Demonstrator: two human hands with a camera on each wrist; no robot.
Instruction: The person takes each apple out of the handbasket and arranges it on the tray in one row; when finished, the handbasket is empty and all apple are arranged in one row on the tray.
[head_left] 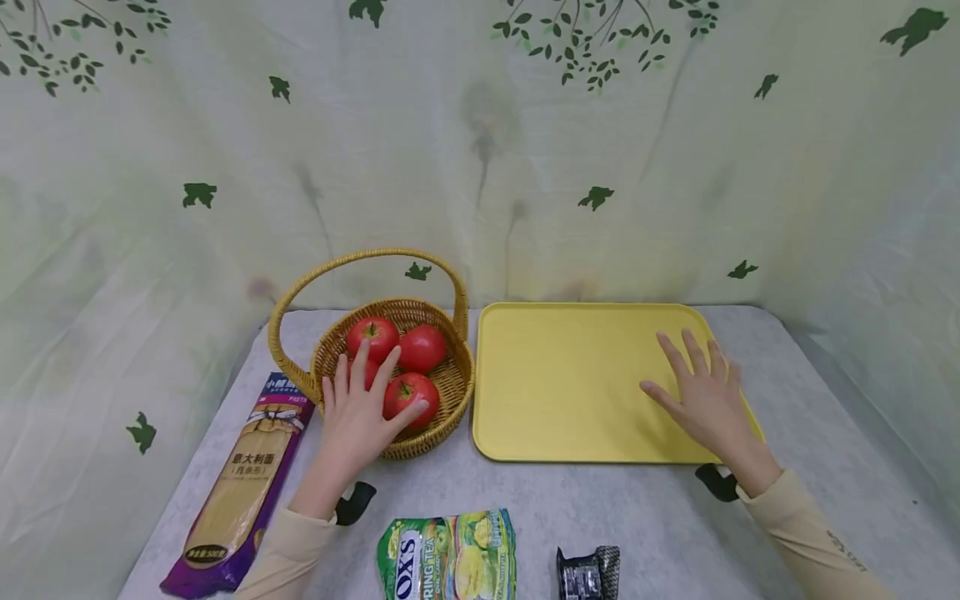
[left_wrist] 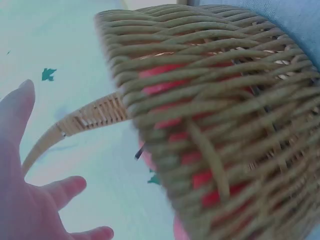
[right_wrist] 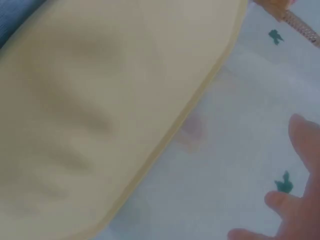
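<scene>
Okay, fingers first. Clock: 12 = back cloth [head_left: 420, 142].

Left hand [head_left: 354, 423]: fingers spread apart over the 7-8 o'clock part of the wicker basket [head_left: 453, 398], nothing gripped. Can't tell if a fingertip brushes an apple. Right hand [head_left: 705, 408]: also splayed, holding nothing, above the 3 o'clock end of the yellow tray [head_left: 555, 379]. Soft finger shadows on the tray, so I'd call it hovering.

Red apples [head_left: 423, 344] sit in the basket, four visible: roughly 11, between 1 and 2, between 4 and 5, and one at 9 half hidden behind the left fingers.

Handling guess: apples firm, moderately heavy, smooth skin, a bit slippery, bruise if dropped. Cup one round its widest part, thumb opposite fingers; don't pinch the stem. The one between 4 and 5, by the left thumb, looks easiest. Basket light by itself, wicker slightly springy; lift by the tall handle [head_left: 461, 302] if needed. Tray looks stiff and thin; take it by the rim.

Outward from basket: tray at 3, pasta pack [head_left: 242, 492] at 8 (brittle, support its length), candy bag [head_left: 452, 557] at 5, small black packet [head_left: 588, 577] between 4 and 5, further out.
</scene>
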